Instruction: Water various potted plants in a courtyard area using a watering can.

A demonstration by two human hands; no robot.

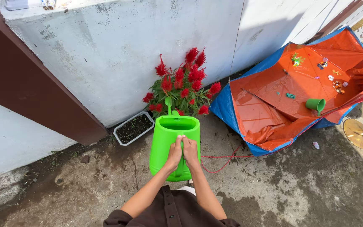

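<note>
The left hand (174, 153) and the right hand (190, 151) are both wrapped tight around the handle of the green watering can (169, 134), held above the concrete floor (274, 189) with its spout toward the red flower plant (181, 90). If the can tips too quickly, water may likely pour out heavily and bend the stems or miss onto the floor.

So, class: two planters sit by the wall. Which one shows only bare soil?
The white rectangular planter, left of the red-flowered plant; it holds only dark soil.
</note>
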